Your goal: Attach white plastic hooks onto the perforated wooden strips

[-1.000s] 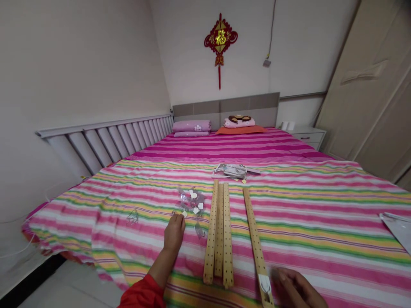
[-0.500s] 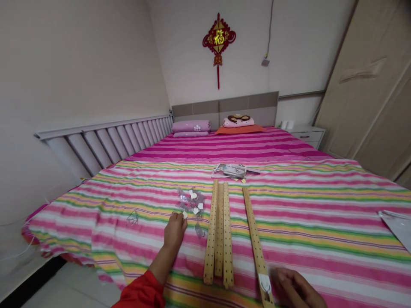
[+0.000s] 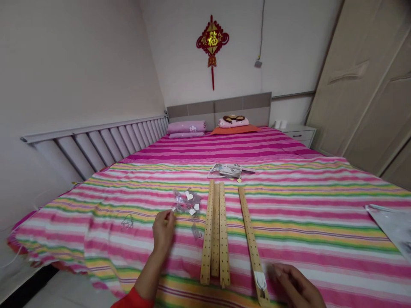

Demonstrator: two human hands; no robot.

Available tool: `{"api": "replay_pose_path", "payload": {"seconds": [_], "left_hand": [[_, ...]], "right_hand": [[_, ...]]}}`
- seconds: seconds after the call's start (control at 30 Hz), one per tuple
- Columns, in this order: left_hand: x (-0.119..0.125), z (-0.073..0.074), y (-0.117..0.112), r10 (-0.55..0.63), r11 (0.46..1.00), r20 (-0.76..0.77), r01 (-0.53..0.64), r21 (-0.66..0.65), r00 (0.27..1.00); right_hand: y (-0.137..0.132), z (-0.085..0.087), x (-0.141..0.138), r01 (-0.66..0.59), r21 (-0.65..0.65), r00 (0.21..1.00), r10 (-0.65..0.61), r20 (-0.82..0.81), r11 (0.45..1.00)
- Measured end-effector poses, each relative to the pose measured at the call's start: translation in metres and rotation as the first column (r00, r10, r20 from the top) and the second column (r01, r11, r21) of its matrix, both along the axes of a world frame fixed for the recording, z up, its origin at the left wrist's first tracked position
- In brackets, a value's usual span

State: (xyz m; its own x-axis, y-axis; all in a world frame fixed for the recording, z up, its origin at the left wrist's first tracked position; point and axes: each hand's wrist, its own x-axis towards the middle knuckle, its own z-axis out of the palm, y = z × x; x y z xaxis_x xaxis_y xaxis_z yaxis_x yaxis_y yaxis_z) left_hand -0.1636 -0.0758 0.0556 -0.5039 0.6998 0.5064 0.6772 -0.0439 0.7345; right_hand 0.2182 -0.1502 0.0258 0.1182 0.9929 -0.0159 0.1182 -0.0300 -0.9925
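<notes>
My left hand [image 3: 163, 229] is closed in a pinch, a small white hook [image 3: 174, 209] showing at its fingertips. Just right of it lies a loose pile of clear plastic packets [image 3: 180, 199] with white pieces [image 3: 197, 206] among them. My right hand [image 3: 297, 284] has curled fingers, thumb and index tips together but blurred; what they hold, if anything, cannot be made out. Beside those fingertips, a perforated wooden strip [image 3: 250, 231] carries a white hook plate [image 3: 260, 280] on its near end. Between the hands three more perforated wooden strips [image 3: 224, 239] lie side by side.
A clear bag [image 3: 226, 171] of parts lies beyond the strips. On the striped bedspread [image 3: 305, 239], a crumpled clear scrap [image 3: 127, 221] is at left and a plastic sheet or bag [image 3: 390, 226] at far right. A white radiator [image 3: 96, 147] runs along the left wall.
My left hand has drawn back left, away from the packet pile, with the white hook in its fingers. My right hand stays beside the single strip. The view has shifted slightly.
</notes>
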Motion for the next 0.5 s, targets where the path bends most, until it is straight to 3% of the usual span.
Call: {"api": "replay_pose_path", "payload": {"seconds": [0.13, 0.2, 0.3, 0.4, 0.5], "left_hand": [[0.026, 0.034, -0.01, -0.194, 0.971, 0.31, 0.228, -0.077, 0.931], [0.047, 0.05, -0.016, -0.284, 0.924, 0.401, 0.361, -0.128, 0.871], [0.084, 0.069, -0.024, -0.408, 0.809, 0.534, 0.565, -0.165, 0.74], [0.119, 0.073, -0.029, -0.464, 0.696, 0.638, 0.698, -0.166, 0.614], [0.147, 0.065, -0.033, -0.44, 0.661, 0.703, 0.731, -0.168, 0.559]], "right_hand": [[0.009, 0.02, -0.009, -0.072, 0.009, 0.997, 0.072, -0.018, 0.997], [0.014, 0.033, -0.015, -0.096, 0.023, 0.994, 0.098, -0.056, 0.995], [0.021, 0.05, -0.026, -0.117, 0.057, 0.986, 0.123, -0.116, 0.991], [0.025, 0.058, -0.035, -0.144, 0.083, 0.975, 0.156, -0.159, 0.986], [0.024, 0.059, -0.038, -0.096, 0.15, 0.985, 0.115, -0.126, 0.984]]}}
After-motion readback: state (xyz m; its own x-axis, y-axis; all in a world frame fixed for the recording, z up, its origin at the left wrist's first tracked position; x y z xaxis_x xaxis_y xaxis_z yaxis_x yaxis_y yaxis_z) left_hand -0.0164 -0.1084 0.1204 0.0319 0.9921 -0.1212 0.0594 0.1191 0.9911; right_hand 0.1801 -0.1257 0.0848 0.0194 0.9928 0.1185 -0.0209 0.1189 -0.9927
